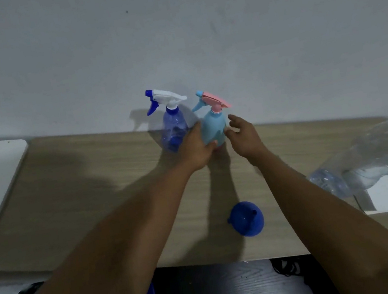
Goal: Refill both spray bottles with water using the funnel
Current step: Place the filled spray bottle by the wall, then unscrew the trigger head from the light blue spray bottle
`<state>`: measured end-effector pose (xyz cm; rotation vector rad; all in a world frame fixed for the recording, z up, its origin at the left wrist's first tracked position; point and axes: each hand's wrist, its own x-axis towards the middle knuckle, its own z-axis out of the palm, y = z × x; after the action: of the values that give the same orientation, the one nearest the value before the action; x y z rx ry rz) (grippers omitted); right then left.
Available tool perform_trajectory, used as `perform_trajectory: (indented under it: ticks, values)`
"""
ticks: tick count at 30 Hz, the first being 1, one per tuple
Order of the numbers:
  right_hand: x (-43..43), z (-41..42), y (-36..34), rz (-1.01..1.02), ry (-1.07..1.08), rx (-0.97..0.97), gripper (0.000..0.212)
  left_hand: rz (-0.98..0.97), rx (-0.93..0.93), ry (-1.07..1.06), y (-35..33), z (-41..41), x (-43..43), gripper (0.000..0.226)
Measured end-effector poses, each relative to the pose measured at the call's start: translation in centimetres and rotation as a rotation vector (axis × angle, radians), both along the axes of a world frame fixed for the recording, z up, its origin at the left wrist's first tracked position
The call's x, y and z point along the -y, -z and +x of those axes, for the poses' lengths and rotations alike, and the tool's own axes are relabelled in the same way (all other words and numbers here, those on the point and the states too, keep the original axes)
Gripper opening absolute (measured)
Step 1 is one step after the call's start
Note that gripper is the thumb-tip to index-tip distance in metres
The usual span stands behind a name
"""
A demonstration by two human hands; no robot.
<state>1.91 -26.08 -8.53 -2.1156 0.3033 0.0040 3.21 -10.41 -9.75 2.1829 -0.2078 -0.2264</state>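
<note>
My left hand [195, 146] grips the lower body of the opaque light-blue plastic spray bottle with pink trigger [213, 127], which is upright at the wooden bench's [79, 191] rear edge. My right hand [245, 135] is open just beside it. The translucent blue spray bottle [174, 129] stands immediately left. The round blue plastic funnel [246, 219] lies near the front edge.

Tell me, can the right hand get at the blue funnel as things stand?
Probably yes: the funnel lies uncovered on the table, nearer the person than the right hand, which holds nothing. Nothing stands between them.
</note>
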Motion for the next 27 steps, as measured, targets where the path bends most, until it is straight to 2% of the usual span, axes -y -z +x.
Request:
perform_trajectory:
  ticks: [3,7,10,13,17,19,23,27]
  values:
    - [0.2,1.1,0.3,0.04,-0.089,0.025,0.046,0.025,-0.012,0.046,0.2,2.4,1.3,0.07]
    - [0.2,0.4,-0.1,0.119,-0.098,0.041,0.045,0.036,0.057,-0.043,0.8,2.7,1.8,0.052]
    - [0.2,-1.6,0.0,0.092,-0.089,0.092,0.051,0.032,0.109,-0.093,0.7,1.0,1.6,0.06]
    - [0.2,-5.1,-0.6,0.089,-0.115,0.165,0.05,-0.009,0.147,-0.075,-0.5,-2.4,0.4,0.065]
    - [-0.8,-11.6,-2.0,0.115,-0.159,0.23,0.049,-0.12,0.159,-0.057,-2.1,-8.3,-2.0,0.06]
    - [-1.5,-14.6,-2.0,0.118,-0.179,0.236,0.05,-0.133,0.153,-0.074,-2.3,-11.6,-3.1,0.067]
    - [-3.4,-20.2,-1.4,0.132,-0.202,0.22,0.044,-0.21,0.068,-0.127,-1.4,-17.9,-5.2,0.074]
    - [-5.1,-24.2,-0.4,0.186,-0.207,0.14,0.043,-0.233,-0.038,-0.11,1.1,-21.6,-6.7,0.071]
